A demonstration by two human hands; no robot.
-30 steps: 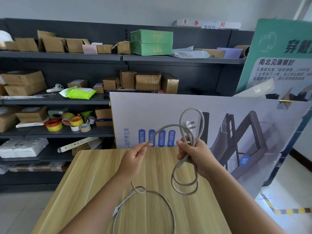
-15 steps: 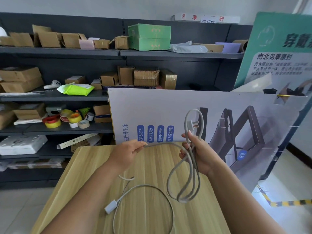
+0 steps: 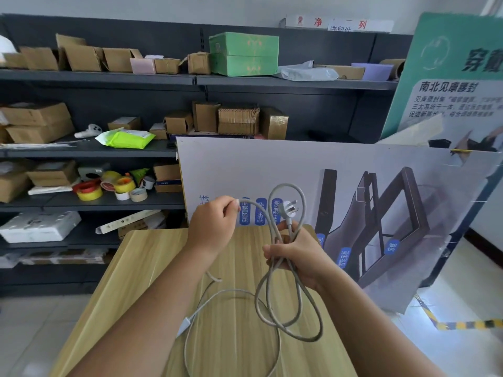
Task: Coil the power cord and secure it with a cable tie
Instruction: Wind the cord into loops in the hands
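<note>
**Mid-coil: one more loop on its way to the bundle**

Taking the table (image 3: 152, 268) as my landmark, I see the left hand (image 3: 212, 227) raised above its far edge, fingers pinched shut on a free run of the cord (image 3: 288, 317), I judge to feed the next turn across. To the right, over the table's far right corner, the right hand (image 3: 296, 257) is clenched round the gathered loops, which hang below it, plug (image 3: 290, 209) sticking up. Slack trails on the tabletop. I cannot pick out a cable tie.
</note>
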